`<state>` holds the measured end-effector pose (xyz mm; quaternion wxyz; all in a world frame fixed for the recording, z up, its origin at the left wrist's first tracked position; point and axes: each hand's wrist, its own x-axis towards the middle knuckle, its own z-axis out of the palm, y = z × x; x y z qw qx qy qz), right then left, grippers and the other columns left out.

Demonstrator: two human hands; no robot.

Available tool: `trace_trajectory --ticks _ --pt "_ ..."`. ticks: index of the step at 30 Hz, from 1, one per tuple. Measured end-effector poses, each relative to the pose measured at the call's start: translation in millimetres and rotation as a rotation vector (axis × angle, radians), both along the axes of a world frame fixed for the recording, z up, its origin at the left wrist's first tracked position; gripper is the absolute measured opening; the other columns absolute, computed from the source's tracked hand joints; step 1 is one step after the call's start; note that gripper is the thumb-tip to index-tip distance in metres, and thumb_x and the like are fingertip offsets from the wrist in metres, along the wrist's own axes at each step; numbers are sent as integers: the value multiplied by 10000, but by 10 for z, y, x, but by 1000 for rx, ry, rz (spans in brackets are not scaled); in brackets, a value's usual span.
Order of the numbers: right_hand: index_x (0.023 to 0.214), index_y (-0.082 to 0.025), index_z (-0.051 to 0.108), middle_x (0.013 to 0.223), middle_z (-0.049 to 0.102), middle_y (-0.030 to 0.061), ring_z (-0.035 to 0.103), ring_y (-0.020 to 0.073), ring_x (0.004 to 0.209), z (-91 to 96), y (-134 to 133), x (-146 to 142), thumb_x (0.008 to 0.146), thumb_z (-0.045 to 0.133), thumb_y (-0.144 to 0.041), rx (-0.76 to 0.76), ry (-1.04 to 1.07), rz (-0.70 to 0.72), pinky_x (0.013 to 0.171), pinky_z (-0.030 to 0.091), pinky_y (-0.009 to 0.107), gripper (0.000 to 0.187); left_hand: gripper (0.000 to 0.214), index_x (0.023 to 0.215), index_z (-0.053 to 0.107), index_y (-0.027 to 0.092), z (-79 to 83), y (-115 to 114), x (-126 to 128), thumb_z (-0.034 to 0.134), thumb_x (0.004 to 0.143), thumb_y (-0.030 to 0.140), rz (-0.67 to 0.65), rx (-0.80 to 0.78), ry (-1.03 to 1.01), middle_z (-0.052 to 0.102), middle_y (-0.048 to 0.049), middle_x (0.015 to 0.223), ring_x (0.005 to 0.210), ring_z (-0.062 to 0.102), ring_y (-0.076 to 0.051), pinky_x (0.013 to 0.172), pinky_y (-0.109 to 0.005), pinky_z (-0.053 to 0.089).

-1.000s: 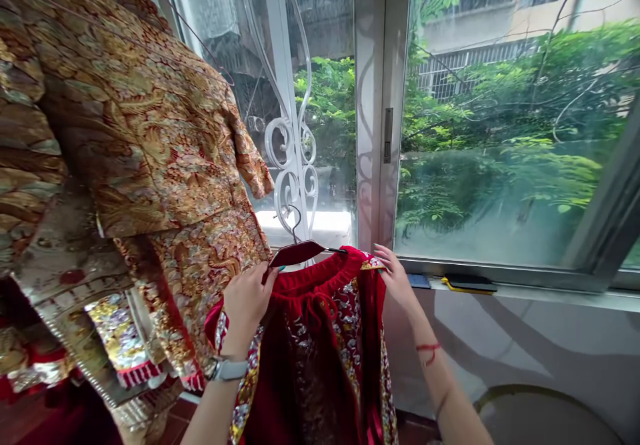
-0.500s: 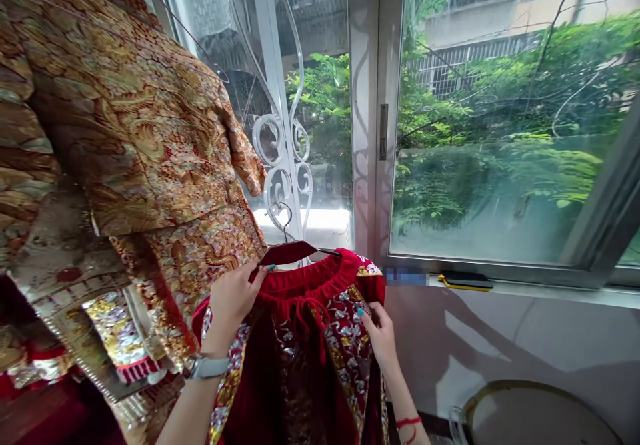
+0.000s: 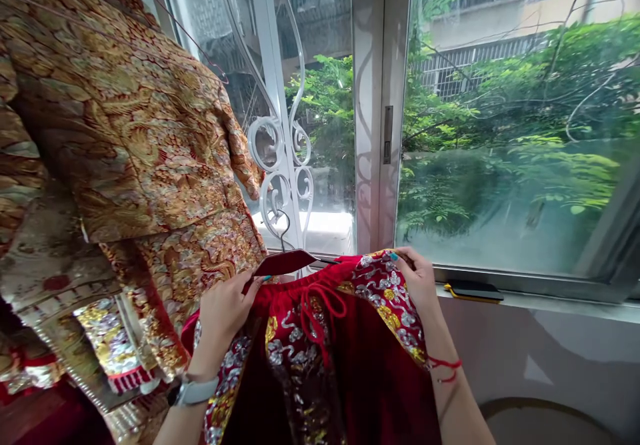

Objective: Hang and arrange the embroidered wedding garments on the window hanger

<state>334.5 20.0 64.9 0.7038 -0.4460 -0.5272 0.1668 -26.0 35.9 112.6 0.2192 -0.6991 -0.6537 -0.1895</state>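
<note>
A red skirt (image 3: 385, 338) with silver and gold embroidery hangs in front of me. Its gathered waistband is tied with a red drawstring bow (image 3: 323, 301). A dark red hanger (image 3: 283, 263) with a metal hook sits at the waist opening. My left hand (image 3: 227, 308), wearing a watch on the wrist, is closed on the waistband beside the hanger's left part; its fingertips are partly hidden. With thumb and fingers, my right hand (image 3: 417, 278) pinches the embroidered top edge at the right, a red string around its wrist.
A gold-and-red embroidered jacket (image 3: 150, 145) hangs close on the left, with more decorated garments below it. White scrolled ironwork (image 3: 285, 138) and window frames stand ahead. A black-and-yellow object (image 3: 475, 291) lies on the sill. A round rim (image 3: 540, 405) shows at lower right.
My right hand has moved right and upward, spreading the skirt's waist wider. The drawstring bow and front embroidered panel show more fully now. My left hand stays at the left of the waistband.
</note>
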Motion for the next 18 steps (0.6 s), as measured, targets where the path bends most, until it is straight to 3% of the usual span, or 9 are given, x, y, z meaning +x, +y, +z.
trace_trajectory --ticks 2,4,6,9,12,14,16,18 --pt "759 -184 695 715 675 24 576 185 676 -111 124 76 732 688 -504 -129 -16 201 645 457 289 321 451 1174 685 220 -17 -4 23 362 962 452 8 17 -23 767 -117 982 865 706 -299 655 -314 428" --pt "758 -179 710 729 692 32 597 206 702 -356 199 90 686 725 -527 -257 -22 372 662 475 312 356 454 1185 682 209 -35 -1 48 374 958 453 7 32 -53 764 -127 999 872 707 -302 662 -316 438" --pt "832 -177 730 811 714 56 624 241 779 -618 221 48 671 743 -529 -313 13 425 715 497 353 387 453 1184 684 201 -48 7 66 381 955 448 -6 23 -77 765 -133 995 873 709 -304 662 -317 446" --pt "963 -175 707 906 696 87 620 256 850 -841 209 -90 725 706 -515 -227 73 253 780 503 389 415 451 1148 700 200 -58 17 81 382 952 452 -12 1 -87 766 -136 977 864 711 -306 654 -318 452" --pt "996 -190 666 994 633 98 574 262 952 -832 221 -249 805 639 -446 -60 -10 -141 868 478 431 321 462 1162 693 192 -60 9 90 379 953 459 -8 6 -97 762 -141 997 885 710 -306 659 -317 455" --pt "1042 -209 661 1093 600 110 533 281 1077 -760 255 -317 843 595 -387 49 -128 -320 959 436 478 275 471 1178 686 185 -58 -4 93 378 955 462 -12 -3 -101 762 -142 1001 892 710 -308 657 -318 454" --pt "1089 -232 665 1154 600 107 533 268 1133 -672 294 -334 899 503 -325 129 -248 -293 1005 420 477 266 478 1176 686 183 -52 -18 90 376 955 472 -8 -8 -96 761 -140 1004 884 710 -313 651 -324 449" --pt "1074 -249 684 1125 646 87 596 237 1067 -573 324 -307 938 406 -264 155 -363 -145 963 466 425 310 481 1167 689 186 -41 -26 78 374 954 481 -2 -1 -77 764 -137 983 857 710 -317 641 -329 439"
